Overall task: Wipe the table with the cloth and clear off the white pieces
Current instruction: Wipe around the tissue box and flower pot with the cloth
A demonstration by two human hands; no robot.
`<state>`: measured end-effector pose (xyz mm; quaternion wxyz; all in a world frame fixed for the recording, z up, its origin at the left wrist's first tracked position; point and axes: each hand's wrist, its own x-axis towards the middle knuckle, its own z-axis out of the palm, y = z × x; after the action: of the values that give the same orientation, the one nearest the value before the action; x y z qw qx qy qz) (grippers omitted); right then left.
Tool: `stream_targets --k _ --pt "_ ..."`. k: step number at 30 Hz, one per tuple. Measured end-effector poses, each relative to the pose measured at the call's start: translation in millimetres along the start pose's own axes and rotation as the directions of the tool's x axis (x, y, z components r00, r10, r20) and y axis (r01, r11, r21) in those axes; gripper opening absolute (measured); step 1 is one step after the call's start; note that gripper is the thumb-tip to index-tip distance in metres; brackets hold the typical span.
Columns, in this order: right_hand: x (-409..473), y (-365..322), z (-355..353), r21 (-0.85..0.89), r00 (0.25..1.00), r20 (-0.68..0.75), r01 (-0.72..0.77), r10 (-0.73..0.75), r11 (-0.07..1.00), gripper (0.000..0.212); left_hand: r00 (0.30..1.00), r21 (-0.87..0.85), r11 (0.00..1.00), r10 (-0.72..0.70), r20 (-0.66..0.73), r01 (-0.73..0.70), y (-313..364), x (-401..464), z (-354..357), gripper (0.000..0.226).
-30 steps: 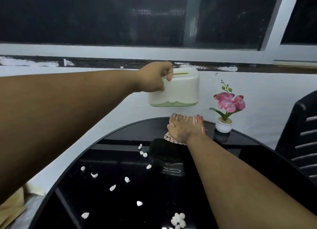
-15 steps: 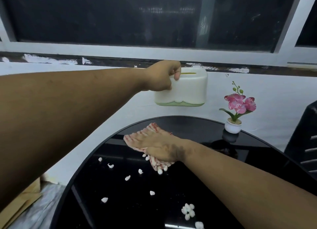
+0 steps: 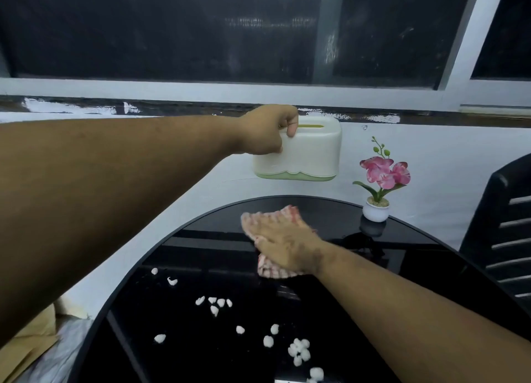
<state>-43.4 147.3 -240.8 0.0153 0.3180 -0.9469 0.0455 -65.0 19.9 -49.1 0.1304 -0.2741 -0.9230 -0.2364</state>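
Observation:
My left hand [image 3: 265, 131] grips the top edge of a white and green tissue box [image 3: 310, 155] and holds it in the air above the round black glass table [image 3: 201, 239]. My right hand [image 3: 283, 246] lies flat on a red and white striped cloth [image 3: 271, 219], pressing it onto the far middle of the table. Several small white pieces [image 3: 214, 303] lie scattered on the glass to the near left of the cloth, and a tighter cluster of white pieces [image 3: 299, 351] sits near the front edge by my right forearm.
A small white pot with a pink artificial orchid [image 3: 377, 190] stands at the table's far right rim. A black slatted chair [image 3: 500, 224] is at the right. A white wall and dark window run behind. Brown paper and plastic [image 3: 37, 345] lie on the floor at left.
My right hand has slid the cloth back to the right and farther away, leaving a bunch of white pieces gathered to its near left. My left hand still holds the box up.

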Motion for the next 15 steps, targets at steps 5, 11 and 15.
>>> stream_targets --k 5,11,15 --pt "4.1 63.1 -12.1 -0.012 0.887 -0.015 -0.462 0.461 0.887 0.066 1.0 -0.002 1.0 0.014 0.015 -0.014 -1.0 3.8 -1.9 0.035" --pt "13.4 84.9 -16.8 0.023 0.686 0.017 -0.728 0.727 0.686 0.065 0.999 -0.007 0.999 0.031 0.006 -0.031 -10.2 8.1 1.5 0.035" --pt "26.8 75.7 -18.0 -0.002 0.689 0.04 -0.724 0.723 0.69 0.064 1.0 -0.003 1.0 0.03 -0.005 -0.03 -17.4 8.3 3.7 0.035"
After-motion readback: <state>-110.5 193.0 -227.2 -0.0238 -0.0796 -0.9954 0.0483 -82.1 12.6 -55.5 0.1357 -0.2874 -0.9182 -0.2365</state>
